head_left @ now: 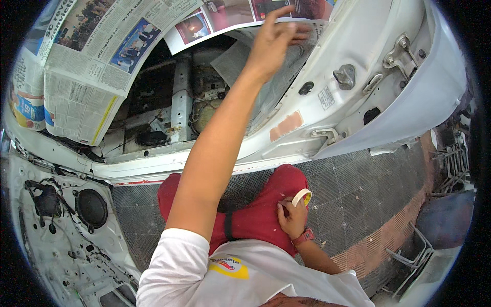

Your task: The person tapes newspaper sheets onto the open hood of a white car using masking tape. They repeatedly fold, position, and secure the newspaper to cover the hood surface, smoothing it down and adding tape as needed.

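Observation:
My left arm reaches across a white car's door opening. At its end my left hand (pixel 271 48) is open, fingers spread and slightly blurred, over the edge of a printed colour sheet (pixel 225 23) near the car's body pillar. Whether the fingertips touch the paper, I cannot tell. Low by my right thigh, my right hand (pixel 292 221) is closed on a roll of masking tape (pixel 302 196), pale with a yellow inner core. Newspaper sheets (pixel 97 61) cover the area left of the opening. A greyish sheet (pixel 266 82) hangs inside it, partly behind my left forearm.
The white door sill (pixel 148 168) runs in front of my red-trousered knees. A stripped door panel (pixel 76 245) with a round speaker stands at left. White bodywork (pixel 378 102) with hinges rises at right. Textured floor mat (pixel 358 194) lies below, with metal-legged racks (pixel 419 250) at the right.

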`<state>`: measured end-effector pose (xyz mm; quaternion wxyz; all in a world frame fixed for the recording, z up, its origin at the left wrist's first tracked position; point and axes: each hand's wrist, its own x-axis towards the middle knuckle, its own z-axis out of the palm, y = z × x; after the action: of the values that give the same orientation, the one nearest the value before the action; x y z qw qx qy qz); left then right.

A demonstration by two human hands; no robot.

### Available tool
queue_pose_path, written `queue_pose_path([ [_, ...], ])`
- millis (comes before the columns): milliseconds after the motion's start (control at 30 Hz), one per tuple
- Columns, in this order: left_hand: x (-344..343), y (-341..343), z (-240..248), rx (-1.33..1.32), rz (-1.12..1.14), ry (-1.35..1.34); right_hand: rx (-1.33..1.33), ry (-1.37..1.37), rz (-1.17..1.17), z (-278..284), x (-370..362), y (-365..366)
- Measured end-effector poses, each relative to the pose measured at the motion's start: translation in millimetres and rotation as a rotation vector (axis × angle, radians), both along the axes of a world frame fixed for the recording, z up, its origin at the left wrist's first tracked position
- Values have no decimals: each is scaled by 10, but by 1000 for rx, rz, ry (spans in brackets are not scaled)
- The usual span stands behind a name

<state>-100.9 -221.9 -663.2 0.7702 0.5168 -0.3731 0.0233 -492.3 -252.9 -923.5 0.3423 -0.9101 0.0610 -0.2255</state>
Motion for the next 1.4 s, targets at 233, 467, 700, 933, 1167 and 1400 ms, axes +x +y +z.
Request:
queue_pose_path([
  [233,645,602,-510,484,951,-377,39,-41,7,-107,-18,-47],
  [467,640,1084,-445,552,947,-816,111,-72,17,203,150,-17],
  [700,44,1295,-416,720,841,-1023,-122,-440,250,1969,1160,-60],
  [933,-522,1347,138,907,876,-1113,-931,-526,177,3360,2492,-58],
  [1167,-957,2149,723,1087,903,-789,-933,-440,227,3689,2761,-413],
  [1400,-570,2018,1243,906,1192,-1341,-1007,-635,262,3841,2974,-384],
])
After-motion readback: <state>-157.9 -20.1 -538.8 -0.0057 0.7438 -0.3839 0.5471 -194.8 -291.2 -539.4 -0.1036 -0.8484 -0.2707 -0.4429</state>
